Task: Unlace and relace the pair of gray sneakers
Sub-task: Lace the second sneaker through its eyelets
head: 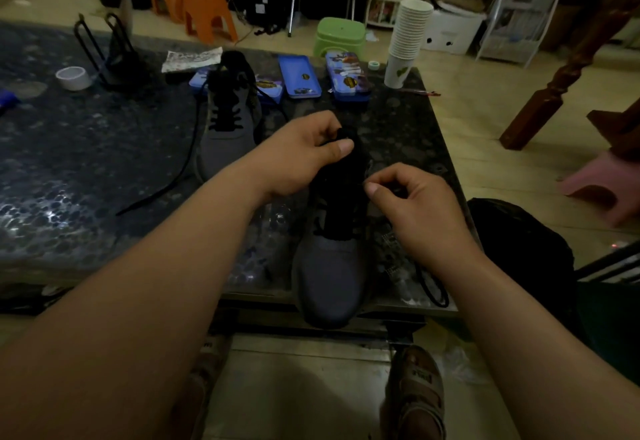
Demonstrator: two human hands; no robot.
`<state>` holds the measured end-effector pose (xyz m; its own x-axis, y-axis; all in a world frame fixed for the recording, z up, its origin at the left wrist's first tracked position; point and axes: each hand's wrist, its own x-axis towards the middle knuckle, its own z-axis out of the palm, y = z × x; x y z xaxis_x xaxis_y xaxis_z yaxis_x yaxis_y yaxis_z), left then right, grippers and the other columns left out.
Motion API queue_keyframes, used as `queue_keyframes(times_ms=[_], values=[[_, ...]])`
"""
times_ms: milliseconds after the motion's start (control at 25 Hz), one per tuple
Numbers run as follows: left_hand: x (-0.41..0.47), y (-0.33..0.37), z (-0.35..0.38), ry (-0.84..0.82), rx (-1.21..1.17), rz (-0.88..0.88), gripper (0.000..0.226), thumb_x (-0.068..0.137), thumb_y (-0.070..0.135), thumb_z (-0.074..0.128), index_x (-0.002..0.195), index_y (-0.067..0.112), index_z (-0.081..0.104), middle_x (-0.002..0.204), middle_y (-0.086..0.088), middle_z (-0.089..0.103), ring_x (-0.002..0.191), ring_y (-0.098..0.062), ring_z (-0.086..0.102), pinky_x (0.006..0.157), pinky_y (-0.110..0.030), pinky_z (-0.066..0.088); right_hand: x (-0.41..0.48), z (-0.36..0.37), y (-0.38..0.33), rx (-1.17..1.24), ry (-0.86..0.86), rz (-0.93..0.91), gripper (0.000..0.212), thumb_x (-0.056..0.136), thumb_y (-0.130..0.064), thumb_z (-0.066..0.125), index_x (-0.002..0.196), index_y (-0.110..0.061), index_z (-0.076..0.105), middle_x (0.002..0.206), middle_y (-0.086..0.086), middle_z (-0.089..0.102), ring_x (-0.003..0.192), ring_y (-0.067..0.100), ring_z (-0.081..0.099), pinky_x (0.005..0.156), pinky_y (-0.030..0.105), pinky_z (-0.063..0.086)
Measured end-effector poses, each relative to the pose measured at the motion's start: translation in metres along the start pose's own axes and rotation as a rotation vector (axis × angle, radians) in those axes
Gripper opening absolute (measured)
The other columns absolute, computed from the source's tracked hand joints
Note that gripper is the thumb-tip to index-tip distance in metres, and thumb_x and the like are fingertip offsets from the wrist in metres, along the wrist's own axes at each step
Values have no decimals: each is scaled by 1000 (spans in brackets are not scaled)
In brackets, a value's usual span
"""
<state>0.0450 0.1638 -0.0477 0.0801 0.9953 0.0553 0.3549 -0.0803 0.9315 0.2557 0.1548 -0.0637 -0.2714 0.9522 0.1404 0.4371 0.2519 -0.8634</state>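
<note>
Speckled table [86, 162], gray sneaker [329, 280], pale floor [502, 180]

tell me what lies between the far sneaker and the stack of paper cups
In the head view, two tins lie there: a plain blue tin beside the far sneaker and a pictured blue tin nearer the paper cups.

Near sneaker [329, 277]: matt gray woven cloth. Tabletop [86, 169]: glossy, speckled, stone-like. Orange stools [207, 12]: smooth plastic. Cup stack [410, 31]: white paper. Turned post [571, 55]: varnished wood.
</note>
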Motion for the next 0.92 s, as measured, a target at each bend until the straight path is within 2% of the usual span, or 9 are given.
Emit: queue_keyframes(times_ms=[80,160,320,440,520,600,640,760,920], values=[[-1,-2,-3,10,-91,-14,22,92,34,67,94,14,57,91,-15,61,86,-22,57,83,-43,46,-1,3,3,-16,-15,45,11,98,-24,69,89,-24,76,75,-9,70,66,-3,60,59,9,42],[-2,-3,-4,27,-149,-26,30,88,37,67,99,11,57,94,-18,60,88,-25,54,84,-44,43,-1,5,4,29,-24,79,11,98,-23,69,89,-23,76,73,-7,70,64,0,60,58,13,45],[-2,-5,-3,36,-180,-43,54,79,50,73,105,5,59,96,-15,59,90,-25,50,84,-44,41,0,7,3,25,-28,61,12,99,-24,68,89,-25,74,76,-3,72,66,7,63,60,21,51],[-2,-4,-2,36,-146,-48,69,76,56,72,105,-4,55,95,-14,59,88,-25,49,82,-45,41,-1,6,1,5,-38,30,13,100,-25,67,88,-26,73,74,-6,70,66,4,61,59,18,49],[0,-5,0,31,-133,-47,57,82,52,73,99,1,56,89,-12,58,83,-24,47,77,-42,40,-1,5,0,-17,-42,8,14,100,-24,66,88,-26,73,75,-5,70,68,6,63,62,22,49],[1,-5,1,29,-112,-39,29,96,37,70,90,12,56,80,-10,52,77,-23,42,70,-36,38,-1,4,0,10,-49,17,14,100,-21,66,89,-24,73,78,2,71,69,9,63,63,26,51],[2,-5,1,30,-101,-39,23,100,30,67,88,15,54,77,-10,49,75,-22,39,66,-33,36,-1,4,0,35,-55,30,14,100,-20,66,89,-22,73,79,5,71,68,10,62,62,25,50],[2,-3,2,43,-70,-39,22,102,25,65,86,17,53,69,-7,44,68,-20,35,60,-30,32,-2,3,-1,74,-62,47,13,100,-17,66,90,-18,73,81,10,71,67,10,61,59,20,49],[1,-1,3,85,-18,-41,25,100,26,68,83,17,52,52,12,39,51,-7,30,50,-21,29,-2,2,-1,43,-90,34,13,101,-17,65,90,-20,72,77,5,69,67,8,61,59,18,48]])
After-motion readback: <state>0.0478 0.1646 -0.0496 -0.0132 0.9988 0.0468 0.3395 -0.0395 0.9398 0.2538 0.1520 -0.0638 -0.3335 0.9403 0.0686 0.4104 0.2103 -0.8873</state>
